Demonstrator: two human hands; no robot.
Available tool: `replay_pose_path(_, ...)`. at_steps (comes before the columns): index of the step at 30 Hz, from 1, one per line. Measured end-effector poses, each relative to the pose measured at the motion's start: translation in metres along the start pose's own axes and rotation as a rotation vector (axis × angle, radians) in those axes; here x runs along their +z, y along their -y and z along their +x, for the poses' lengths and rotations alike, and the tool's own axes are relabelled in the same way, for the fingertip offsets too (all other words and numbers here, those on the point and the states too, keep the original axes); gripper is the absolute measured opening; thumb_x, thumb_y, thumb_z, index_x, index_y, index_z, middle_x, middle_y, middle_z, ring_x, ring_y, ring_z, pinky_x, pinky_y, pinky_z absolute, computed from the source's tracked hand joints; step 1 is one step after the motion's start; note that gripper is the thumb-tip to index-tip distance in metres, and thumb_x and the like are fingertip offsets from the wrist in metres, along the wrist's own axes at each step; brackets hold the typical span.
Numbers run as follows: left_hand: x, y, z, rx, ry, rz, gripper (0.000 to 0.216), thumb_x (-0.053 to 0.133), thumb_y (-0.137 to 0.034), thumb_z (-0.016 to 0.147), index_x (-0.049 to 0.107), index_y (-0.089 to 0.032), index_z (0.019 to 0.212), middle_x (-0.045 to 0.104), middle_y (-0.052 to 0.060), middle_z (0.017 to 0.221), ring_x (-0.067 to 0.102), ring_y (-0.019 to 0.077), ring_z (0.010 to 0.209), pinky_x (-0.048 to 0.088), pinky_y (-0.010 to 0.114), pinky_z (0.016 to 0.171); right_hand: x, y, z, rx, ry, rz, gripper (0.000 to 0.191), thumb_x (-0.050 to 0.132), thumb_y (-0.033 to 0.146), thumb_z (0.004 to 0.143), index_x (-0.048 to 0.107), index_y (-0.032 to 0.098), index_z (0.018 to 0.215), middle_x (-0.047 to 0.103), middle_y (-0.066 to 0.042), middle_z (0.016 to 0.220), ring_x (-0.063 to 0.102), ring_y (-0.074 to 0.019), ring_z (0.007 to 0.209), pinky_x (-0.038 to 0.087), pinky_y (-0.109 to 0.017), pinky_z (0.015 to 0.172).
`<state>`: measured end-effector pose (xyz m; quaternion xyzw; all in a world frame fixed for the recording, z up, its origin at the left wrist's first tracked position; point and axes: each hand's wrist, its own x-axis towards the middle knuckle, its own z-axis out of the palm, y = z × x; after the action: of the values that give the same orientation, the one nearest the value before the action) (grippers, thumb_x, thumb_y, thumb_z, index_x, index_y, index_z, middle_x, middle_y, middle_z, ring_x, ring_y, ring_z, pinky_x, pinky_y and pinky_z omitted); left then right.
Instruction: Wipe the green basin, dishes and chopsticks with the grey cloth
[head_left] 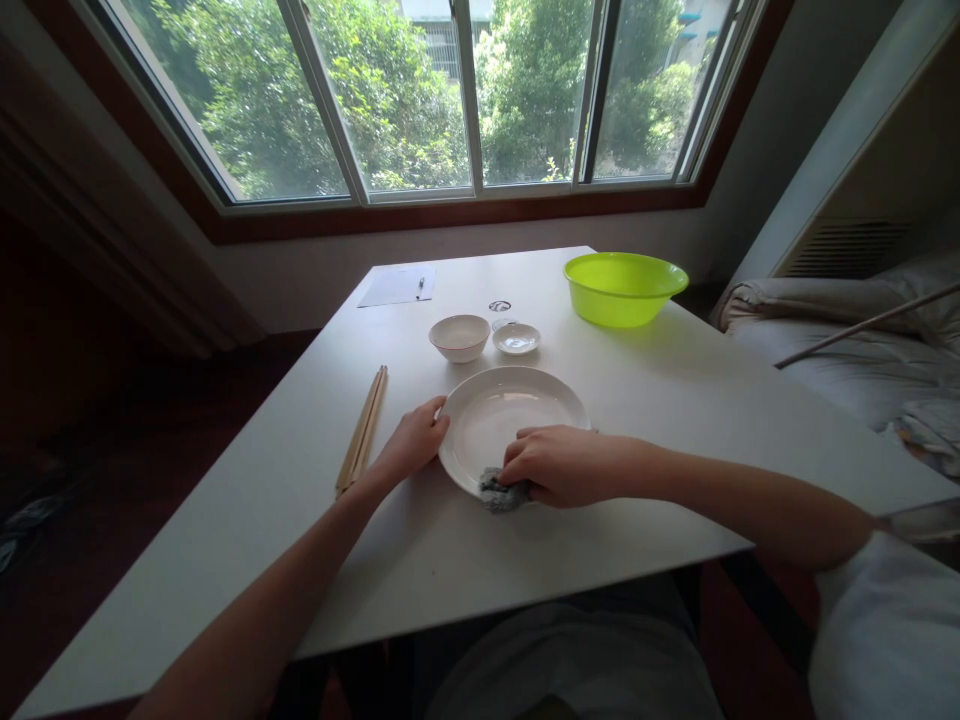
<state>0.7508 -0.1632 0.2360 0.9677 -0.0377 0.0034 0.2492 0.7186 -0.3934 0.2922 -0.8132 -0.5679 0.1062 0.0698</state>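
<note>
A white plate [499,410] lies on the white table [645,420] in front of me. My left hand [412,440] grips the plate's left rim, fingers curled on its edge. My right hand [559,465] is closed on a small grey scrubbing pad [499,493] and presses it against the plate's near rim.
Behind the plate stand a small white bowl [459,336] and a small white saucer [516,339]. Wooden chopsticks [363,430] lie to the left. A lime-green basin [624,287] sits at the far right, and a sheet of paper with a pen [397,287] at the far edge. Bedding [840,340] lies to the right.
</note>
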Motion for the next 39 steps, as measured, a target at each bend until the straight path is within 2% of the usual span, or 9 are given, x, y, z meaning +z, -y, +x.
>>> replay_pose_path(3,-0.002,-0.001,-0.001,-0.014,0.022,-0.049,0.043,0.038,-0.027,0.082,0.061,-0.014,0.116,0.069,0.012,0.103,0.063,0.0243,0.090,0.044,0.031,0.080,-0.007,-0.014,-0.020,0.006,0.044,0.009,0.037,0.048,-0.003,0.071,0.071,0.016,0.093,0.070,-0.007,0.096,0.059,-0.0184,0.090,0.038,-0.027,0.080)
replay_pose_path(8,-0.004,-0.003,-0.001,0.004,0.048,-0.114,0.046,0.040,-0.028,0.081,0.061,-0.014,0.119,0.070,0.010,0.101,0.064,0.0224,0.083,0.045,0.029,0.077,-0.017,-0.043,-0.040,0.261,0.062,-0.090,0.034,0.053,-0.002,0.072,0.074,0.021,0.085,0.072,-0.005,0.094,0.056,-0.0220,0.101,0.031,-0.033,0.090)
replay_pose_path(11,-0.003,-0.003,-0.001,0.011,0.034,-0.105,0.045,0.039,-0.029,0.081,0.062,-0.014,0.117,0.070,0.009,0.101,0.064,0.0227,0.084,0.045,0.030,0.078,-0.021,-0.051,-0.039,0.332,0.076,-0.152,0.032,0.056,0.001,0.073,0.075,0.023,0.086,0.072,-0.005,0.095,0.055,-0.0232,0.103,0.031,-0.033,0.089)
replay_pose_path(15,0.001,-0.003,-0.002,-0.005,-0.030,-0.081,0.044,0.038,-0.029,0.082,0.062,-0.013,0.116,0.068,0.012,0.109,0.062,0.0252,0.097,0.043,0.032,0.085,-0.029,-0.044,-0.033,0.307,0.144,-0.156,0.036,0.056,0.002,0.070,0.075,0.024,0.091,0.072,-0.005,0.093,0.056,-0.0225,0.099,0.034,-0.031,0.084)
replay_pose_path(18,0.002,-0.003,-0.003,-0.018,-0.042,-0.075,0.044,0.038,-0.028,0.083,0.062,-0.011,0.116,0.068,0.013,0.110,0.062,0.0266,0.098,0.044,0.033,0.085,-0.030,-0.028,-0.027,0.195,0.188,-0.065,0.040,0.055,0.002,0.067,0.073,0.023,0.096,0.072,-0.005,0.090,0.059,-0.0193,0.089,0.037,-0.027,0.076)
replay_pose_path(23,0.003,-0.004,-0.005,0.000,-0.067,-0.144,0.047,0.039,-0.028,0.083,0.060,-0.010,0.120,0.064,0.014,0.118,0.062,0.0260,0.100,0.045,0.033,0.086,-0.018,0.000,-0.016,0.054,0.027,-0.032,0.041,0.056,0.010,0.071,0.066,0.019,0.109,0.071,-0.007,0.086,0.060,-0.0187,0.079,0.039,-0.027,0.070)
replay_pose_path(27,0.004,-0.001,-0.004,0.008,-0.052,-0.199,0.048,0.040,-0.030,0.083,0.059,-0.012,0.123,0.065,0.012,0.119,0.062,0.0256,0.098,0.046,0.033,0.085,-0.011,0.002,-0.016,0.015,0.005,-0.002,0.037,0.053,0.004,0.073,0.069,0.019,0.102,0.071,-0.007,0.088,0.058,-0.0186,0.084,0.038,-0.027,0.073)
replay_pose_path(33,0.004,0.003,-0.001,0.016,-0.052,-0.252,0.049,0.043,-0.031,0.080,0.061,-0.012,0.122,0.067,0.010,0.114,0.062,0.0247,0.099,0.046,0.031,0.085,-0.020,-0.023,-0.031,0.162,0.137,-0.077,0.038,0.053,-0.001,0.072,0.074,0.023,0.094,0.072,-0.005,0.090,0.055,-0.0203,0.089,0.034,-0.028,0.072)
replay_pose_path(39,-0.001,0.004,-0.002,0.045,0.025,-0.369,0.052,0.046,-0.035,0.078,0.062,-0.010,0.120,0.072,0.008,0.090,0.064,0.0214,0.075,0.047,0.027,0.066,-0.029,-0.036,-0.027,0.302,0.221,-0.275,0.025,0.058,0.005,0.076,0.074,0.021,0.086,0.071,-0.008,0.089,0.054,-0.0229,0.094,0.030,-0.029,0.069)
